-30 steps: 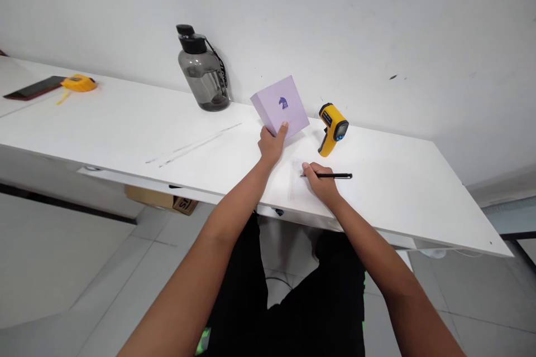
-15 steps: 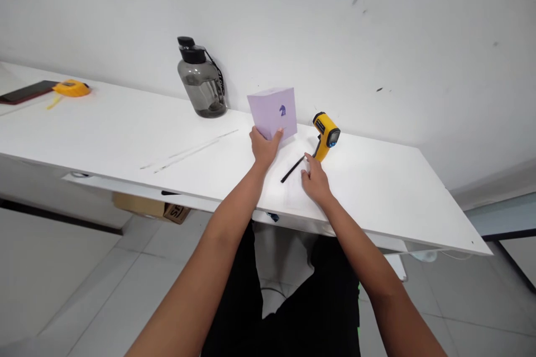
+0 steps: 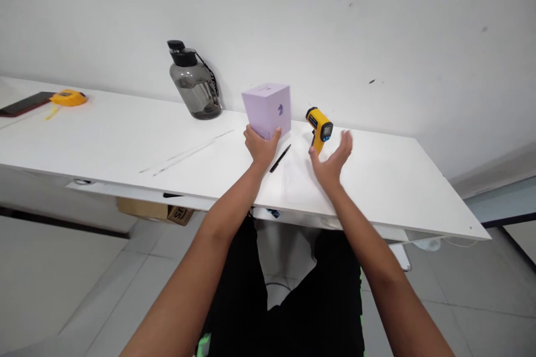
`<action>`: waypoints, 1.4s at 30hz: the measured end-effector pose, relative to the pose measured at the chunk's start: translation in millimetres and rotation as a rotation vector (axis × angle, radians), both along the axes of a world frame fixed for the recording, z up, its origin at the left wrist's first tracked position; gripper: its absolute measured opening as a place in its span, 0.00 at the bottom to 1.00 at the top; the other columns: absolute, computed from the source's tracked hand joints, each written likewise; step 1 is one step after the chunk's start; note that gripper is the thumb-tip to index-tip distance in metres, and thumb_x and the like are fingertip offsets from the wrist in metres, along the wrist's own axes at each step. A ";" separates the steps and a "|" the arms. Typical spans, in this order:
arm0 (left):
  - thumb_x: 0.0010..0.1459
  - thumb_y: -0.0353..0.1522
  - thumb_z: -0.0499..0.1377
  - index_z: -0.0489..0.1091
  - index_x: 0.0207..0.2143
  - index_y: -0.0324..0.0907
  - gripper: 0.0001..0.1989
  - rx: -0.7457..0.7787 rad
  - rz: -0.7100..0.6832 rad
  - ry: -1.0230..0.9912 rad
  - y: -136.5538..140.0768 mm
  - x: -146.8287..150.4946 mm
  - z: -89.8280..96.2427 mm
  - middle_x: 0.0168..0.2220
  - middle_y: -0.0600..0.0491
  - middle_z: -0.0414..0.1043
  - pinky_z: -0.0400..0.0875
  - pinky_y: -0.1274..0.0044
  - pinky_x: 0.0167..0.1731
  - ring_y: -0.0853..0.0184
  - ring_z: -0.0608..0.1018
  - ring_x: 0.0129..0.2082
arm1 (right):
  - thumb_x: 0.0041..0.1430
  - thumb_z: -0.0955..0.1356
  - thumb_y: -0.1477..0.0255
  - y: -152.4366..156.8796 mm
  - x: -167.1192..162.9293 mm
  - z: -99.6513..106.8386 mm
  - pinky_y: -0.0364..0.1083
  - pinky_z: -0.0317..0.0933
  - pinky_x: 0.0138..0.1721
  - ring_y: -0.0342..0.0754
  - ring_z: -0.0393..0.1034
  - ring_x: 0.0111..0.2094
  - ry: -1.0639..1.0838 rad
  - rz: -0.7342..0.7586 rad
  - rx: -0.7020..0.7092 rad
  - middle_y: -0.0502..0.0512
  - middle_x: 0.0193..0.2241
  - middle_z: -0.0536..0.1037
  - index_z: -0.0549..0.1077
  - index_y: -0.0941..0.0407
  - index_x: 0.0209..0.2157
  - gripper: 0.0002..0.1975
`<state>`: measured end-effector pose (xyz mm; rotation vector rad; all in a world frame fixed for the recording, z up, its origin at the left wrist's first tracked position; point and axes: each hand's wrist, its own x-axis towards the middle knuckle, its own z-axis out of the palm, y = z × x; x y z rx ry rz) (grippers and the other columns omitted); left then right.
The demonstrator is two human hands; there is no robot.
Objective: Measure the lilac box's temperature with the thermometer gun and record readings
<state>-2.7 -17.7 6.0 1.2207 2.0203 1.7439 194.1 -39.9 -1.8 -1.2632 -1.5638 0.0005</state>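
My left hand (image 3: 262, 144) grips the lower part of a light purple box (image 3: 266, 114) marked with a dark horse-head logo. Between my hands a black pen (image 3: 280, 158) lies on the white table, beside what looks like a pale sheet of paper (image 3: 299, 181). My right hand (image 3: 333, 162) is open, thumb and fingers spread, near the handle of a yellow and black infrared thermometer (image 3: 319, 125). The thermometer stands upright on its handle; whether my thumb touches it I cannot tell.
A grey water bottle (image 3: 195, 86) with a black lid leans near the wall. Farther left on the white table (image 3: 117, 128) are a yellow tape measure (image 3: 69, 97) and a dark flat object (image 3: 25, 104). Below the table sits a cardboard box (image 3: 144, 209).
My right hand has let go of the pen, moved right and spread its fingers. The pen now lies nearer my left hand. The purple box has tilted, showing its top.
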 end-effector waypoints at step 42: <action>0.46 0.49 0.71 0.63 0.45 0.41 0.32 0.154 -0.397 -0.646 16.0 -1.5 -18.7 0.51 0.43 0.73 0.72 0.65 0.55 0.57 0.76 0.54 | 0.51 0.70 0.60 1.6 -31.2 24.5 0.53 0.68 0.46 0.53 0.74 0.43 0.631 0.550 -0.490 0.62 0.48 0.80 0.71 0.56 0.46 0.22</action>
